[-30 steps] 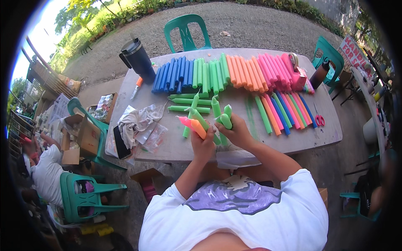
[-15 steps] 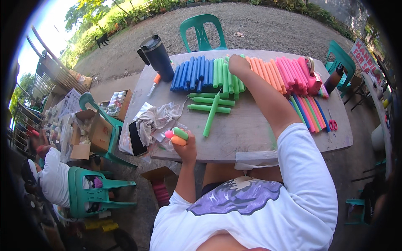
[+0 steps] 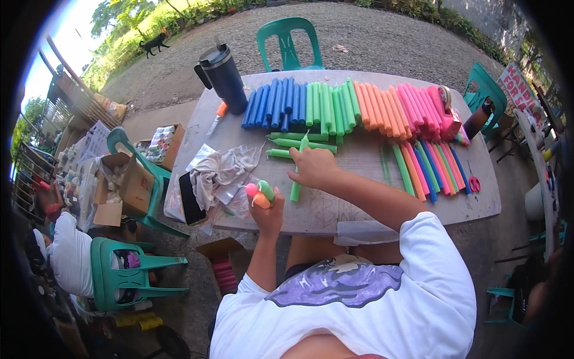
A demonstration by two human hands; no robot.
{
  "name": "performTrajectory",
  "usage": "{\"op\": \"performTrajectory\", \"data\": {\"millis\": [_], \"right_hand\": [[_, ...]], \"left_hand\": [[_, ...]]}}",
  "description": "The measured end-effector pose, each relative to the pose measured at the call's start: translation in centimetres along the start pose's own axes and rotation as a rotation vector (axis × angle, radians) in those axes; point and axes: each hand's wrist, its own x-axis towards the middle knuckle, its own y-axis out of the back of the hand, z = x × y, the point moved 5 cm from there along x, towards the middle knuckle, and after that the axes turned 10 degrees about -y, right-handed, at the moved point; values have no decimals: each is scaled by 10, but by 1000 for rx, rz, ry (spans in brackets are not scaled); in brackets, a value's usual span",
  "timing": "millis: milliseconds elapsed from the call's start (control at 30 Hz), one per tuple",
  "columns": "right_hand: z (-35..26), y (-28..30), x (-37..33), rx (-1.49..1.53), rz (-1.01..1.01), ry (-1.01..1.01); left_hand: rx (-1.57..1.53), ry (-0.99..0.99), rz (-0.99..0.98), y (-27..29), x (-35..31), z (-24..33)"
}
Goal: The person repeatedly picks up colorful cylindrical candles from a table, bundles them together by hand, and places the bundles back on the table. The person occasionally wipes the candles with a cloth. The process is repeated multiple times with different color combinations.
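Note:
Three candles, pink [image 3: 251, 189], green [image 3: 265, 190] and orange [image 3: 260, 200], stand bunched in my left hand [image 3: 269, 216], its fingers wrapped round them by the near left part of the table. My right hand [image 3: 315, 167] is closed over the middle of a green candle [image 3: 295, 190], whose two ends show above and below the fingers. That candle lies across a few other green candles [image 3: 306, 145] set crosswise. Beyond them runs a long row of blue candles [image 3: 275, 102], green candles [image 3: 335, 107], orange candles [image 3: 379, 107] and pink candles [image 3: 418, 105].
Mixed-colour candles [image 3: 427, 170] lie at the right by red scissors [image 3: 474, 183]. A dark tumbler [image 3: 226, 81] and an orange-handled knife [image 3: 218, 116] are at the far left. Crumpled plastic and cloth [image 3: 218, 170] with a phone [image 3: 190, 197] lie nearer. A person [image 3: 70, 254] sits at left.
My right hand has come back from the far green row to the loose green candle. Candles at the right that my arm hid now show. My left hand keeps its bunch.

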Motion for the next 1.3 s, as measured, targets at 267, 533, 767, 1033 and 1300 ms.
{"op": "performTrajectory", "data": {"millis": [267,533,767,1033,1300], "right_hand": [[-13,-15,2,47,30,168],[9,-23,37,20,65,12],[8,-29,25,133,-131,31],[54,29,39,564,70,-139],[146,57,116,310,161,-507]], "left_hand": [[-22,-26,31,1,-1,8],[-14,12,-70,5,-4,-4],[-34,-18,-41,2,-3,-2],[-78,10,14,3,-1,4],[-21,-13,3,2,0,2]]}}
